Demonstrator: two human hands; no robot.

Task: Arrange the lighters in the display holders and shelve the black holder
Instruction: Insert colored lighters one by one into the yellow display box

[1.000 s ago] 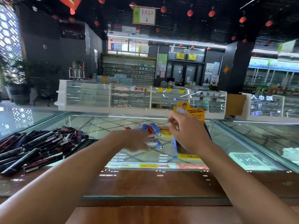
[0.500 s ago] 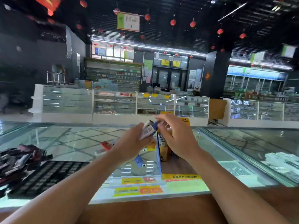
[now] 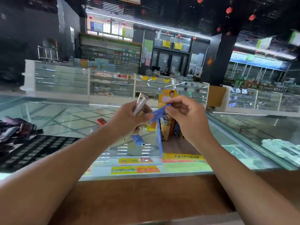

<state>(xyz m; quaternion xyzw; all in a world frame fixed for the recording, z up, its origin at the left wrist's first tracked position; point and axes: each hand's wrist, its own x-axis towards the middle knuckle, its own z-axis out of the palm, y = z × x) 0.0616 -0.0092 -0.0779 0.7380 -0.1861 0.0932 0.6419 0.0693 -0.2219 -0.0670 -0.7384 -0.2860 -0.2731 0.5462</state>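
My left hand [image 3: 129,118] is raised above the glass counter and grips a bunch of lighters; a pale pink one [image 3: 140,103] sticks up out of the fist. My right hand [image 3: 186,116] pinches a blue lighter [image 3: 158,113] that lies between the two hands. Behind and below them stands the yellow and blue cardboard display holder [image 3: 164,127] with lighters in it. A blue lighter [image 3: 138,140] and a red lighter [image 3: 101,121] lie loose on the glass. The black holder [image 3: 35,150], a flat grid tray, rests at the left.
A heap of dark packaged lighters [image 3: 14,132] sits at the far left beside the black tray. The glass counter [image 3: 243,132] has a wooden front edge [image 3: 146,195]. White goods show under the glass at right [image 3: 280,148]. Shop display cases stand behind.
Both hands have risen from the counter with lighters in them and come together. The view has swung right, so the dark heap and the black tray sit further left.
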